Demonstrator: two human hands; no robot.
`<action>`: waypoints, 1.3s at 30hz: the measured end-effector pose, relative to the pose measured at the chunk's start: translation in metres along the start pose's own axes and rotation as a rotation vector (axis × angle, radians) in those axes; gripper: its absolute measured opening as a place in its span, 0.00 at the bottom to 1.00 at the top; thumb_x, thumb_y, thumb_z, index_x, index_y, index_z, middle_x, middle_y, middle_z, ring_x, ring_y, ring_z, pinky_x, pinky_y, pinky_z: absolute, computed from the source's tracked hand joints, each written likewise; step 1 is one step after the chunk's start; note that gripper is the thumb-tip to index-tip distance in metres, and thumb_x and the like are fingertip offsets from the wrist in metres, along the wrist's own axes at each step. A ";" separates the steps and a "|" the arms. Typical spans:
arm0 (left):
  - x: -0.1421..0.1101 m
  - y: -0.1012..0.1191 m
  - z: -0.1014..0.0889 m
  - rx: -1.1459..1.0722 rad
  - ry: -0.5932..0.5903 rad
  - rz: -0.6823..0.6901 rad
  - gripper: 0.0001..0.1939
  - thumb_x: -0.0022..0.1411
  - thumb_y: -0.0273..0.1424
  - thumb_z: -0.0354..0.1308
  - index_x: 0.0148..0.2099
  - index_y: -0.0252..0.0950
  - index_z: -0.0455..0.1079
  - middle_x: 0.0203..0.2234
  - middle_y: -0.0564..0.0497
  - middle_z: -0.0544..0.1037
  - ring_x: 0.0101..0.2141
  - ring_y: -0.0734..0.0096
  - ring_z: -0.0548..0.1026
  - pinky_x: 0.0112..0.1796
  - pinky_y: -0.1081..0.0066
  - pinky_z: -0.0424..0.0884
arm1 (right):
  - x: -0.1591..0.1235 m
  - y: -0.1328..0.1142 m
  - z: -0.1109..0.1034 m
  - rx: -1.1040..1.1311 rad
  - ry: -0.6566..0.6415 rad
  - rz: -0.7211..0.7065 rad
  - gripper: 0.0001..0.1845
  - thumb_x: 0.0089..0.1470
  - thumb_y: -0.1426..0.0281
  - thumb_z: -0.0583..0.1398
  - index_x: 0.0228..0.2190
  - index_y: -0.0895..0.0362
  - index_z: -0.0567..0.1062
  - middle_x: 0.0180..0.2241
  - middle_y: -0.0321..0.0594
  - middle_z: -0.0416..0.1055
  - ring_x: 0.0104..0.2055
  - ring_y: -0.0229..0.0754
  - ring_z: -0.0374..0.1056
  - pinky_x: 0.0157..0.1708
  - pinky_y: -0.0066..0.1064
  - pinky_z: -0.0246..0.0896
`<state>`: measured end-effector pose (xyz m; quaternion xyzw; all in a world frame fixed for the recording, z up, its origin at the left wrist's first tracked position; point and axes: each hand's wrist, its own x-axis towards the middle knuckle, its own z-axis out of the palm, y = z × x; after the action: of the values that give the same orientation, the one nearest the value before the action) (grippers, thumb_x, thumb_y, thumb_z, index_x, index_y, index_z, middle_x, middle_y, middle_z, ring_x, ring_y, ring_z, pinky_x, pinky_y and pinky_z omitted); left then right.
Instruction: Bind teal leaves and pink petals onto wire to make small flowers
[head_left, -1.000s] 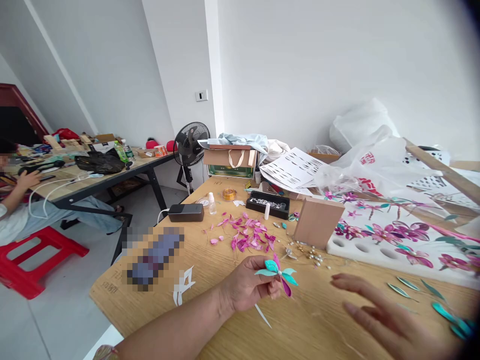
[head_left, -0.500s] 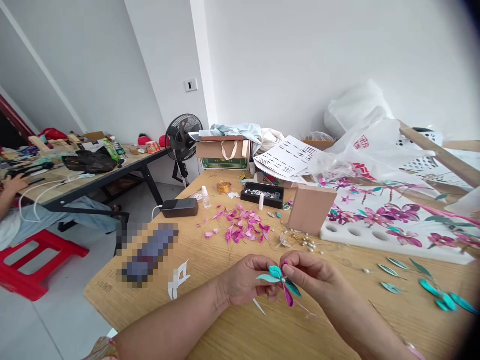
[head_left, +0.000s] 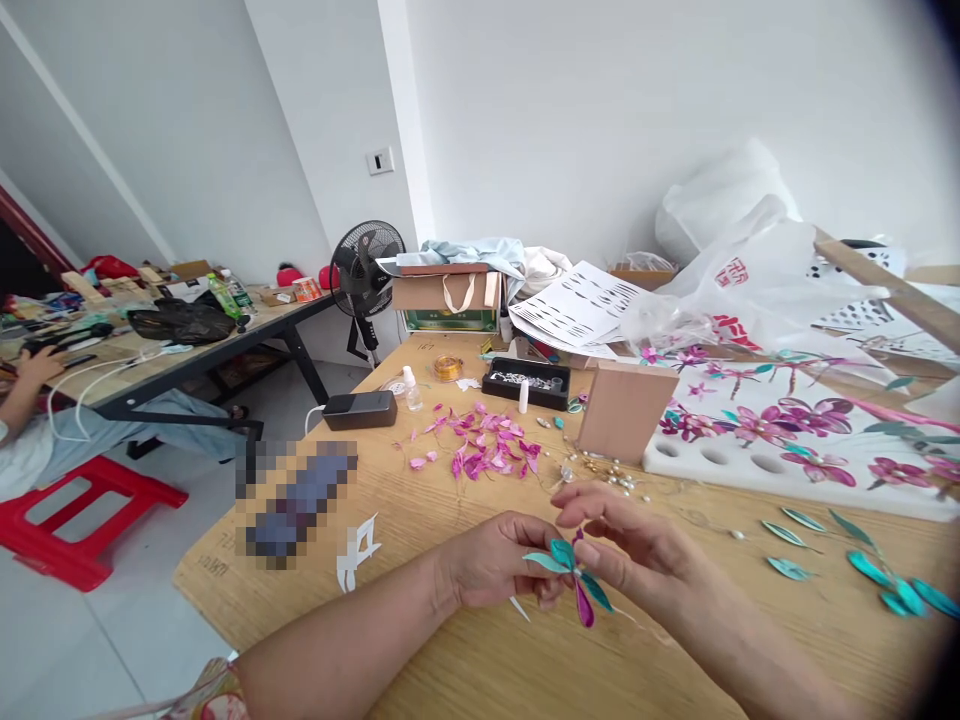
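Observation:
My left hand (head_left: 504, 562) pinches a small craft flower (head_left: 585, 604) with teal and magenta petals from behind. Its petals fan out to the right of my fingertips, and a thin pale thread trails off at lower right. My right hand (head_left: 645, 552) is beside the flower with the fingers lifted and parted from the thumb. The thumb tip is close to the flower's centre; whether it touches is unclear. Loose magenta petals (head_left: 487, 445) lie beyond my hands. Teal leaves (head_left: 789, 569) and a teal petal cluster (head_left: 896, 590) rest at the right.
Pearl beads (head_left: 619, 478), a brown board (head_left: 626, 412), a black tray (head_left: 525, 384) and a white foam block (head_left: 802, 488) with finished flowers stand behind. White paper scraps (head_left: 357, 552) lie left, near a black adapter (head_left: 360, 409). Another person's hand (head_left: 37, 368) is at the far-left table.
My right fingers have opened and lifted away from the flower, where they were pinching it. The flower stays in my left hand; the view has shifted slightly.

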<state>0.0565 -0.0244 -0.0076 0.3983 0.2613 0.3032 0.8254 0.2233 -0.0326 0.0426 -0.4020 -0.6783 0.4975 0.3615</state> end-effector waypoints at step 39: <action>0.010 -0.001 0.002 -0.192 0.463 0.373 0.13 0.45 0.34 0.63 0.27 0.31 0.65 0.17 0.56 0.65 0.20 0.82 0.61 0.25 0.77 0.56 | 0.016 0.045 0.033 0.186 0.355 0.157 0.15 0.34 0.60 0.64 0.26 0.55 0.72 0.26 0.39 0.72 0.26 0.40 0.65 0.21 0.28 0.58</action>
<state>0.0652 -0.0184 -0.0088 0.2801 0.3351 0.5553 0.7078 0.1958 -0.0220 -0.0077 -0.4998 -0.5218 0.5061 0.4710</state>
